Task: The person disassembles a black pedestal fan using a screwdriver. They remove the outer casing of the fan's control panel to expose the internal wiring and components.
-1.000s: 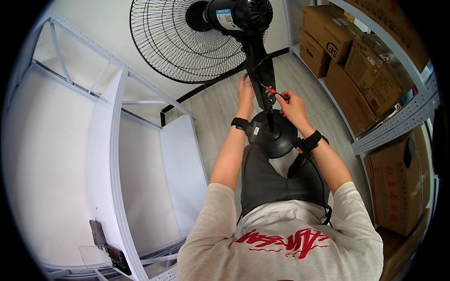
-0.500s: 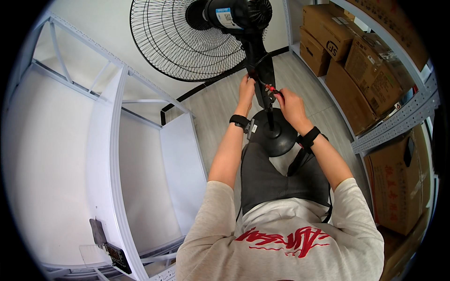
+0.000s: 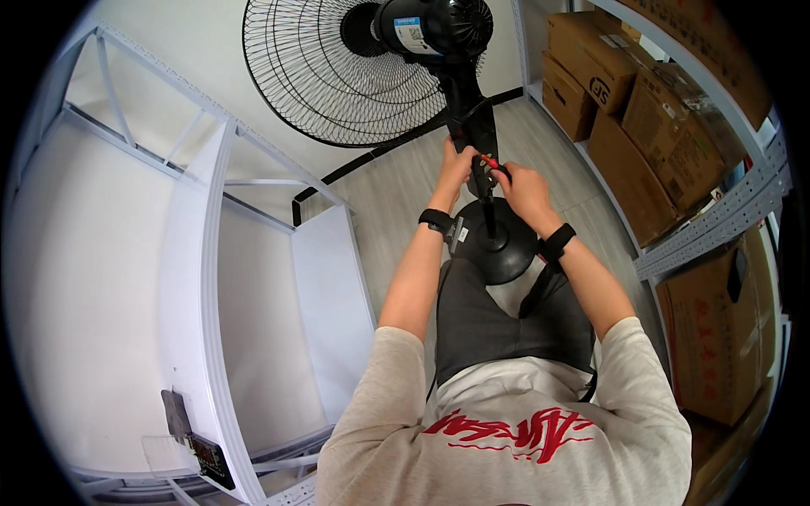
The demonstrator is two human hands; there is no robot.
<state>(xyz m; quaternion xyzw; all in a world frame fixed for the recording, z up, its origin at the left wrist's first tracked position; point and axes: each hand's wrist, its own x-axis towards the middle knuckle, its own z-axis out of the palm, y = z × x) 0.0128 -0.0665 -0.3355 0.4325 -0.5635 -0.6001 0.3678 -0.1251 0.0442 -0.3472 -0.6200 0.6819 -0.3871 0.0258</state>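
Note:
A black standing fan (image 3: pixel 468 110) rises in front of me, with its round wire cage (image 3: pixel 337 76) at upper left and its round base (image 3: pixel 499 253) on the floor near my legs. My right hand (image 3: pixel 527 190) is closed around a red-and-black screwdriver (image 3: pixel 494 164), whose front end points up and left. My left hand (image 3: pixel 456 173) is closed beside the fan's column, its fingertips pinched at the screwdriver's front end. What lies between those fingertips is too small to make out.
White metal shelving (image 3: pixel 215 253) stands close on my left. On the right, a grey metal rack (image 3: pixel 717 228) holds several cardboard boxes (image 3: pixel 666 126). A wall with a black skirting strip (image 3: pixel 354 169) is behind the fan.
My left hand has come down and right, from the column to the front end of the screwdriver. My right hand keeps hold of the screwdriver. The whole view has shifted slightly.

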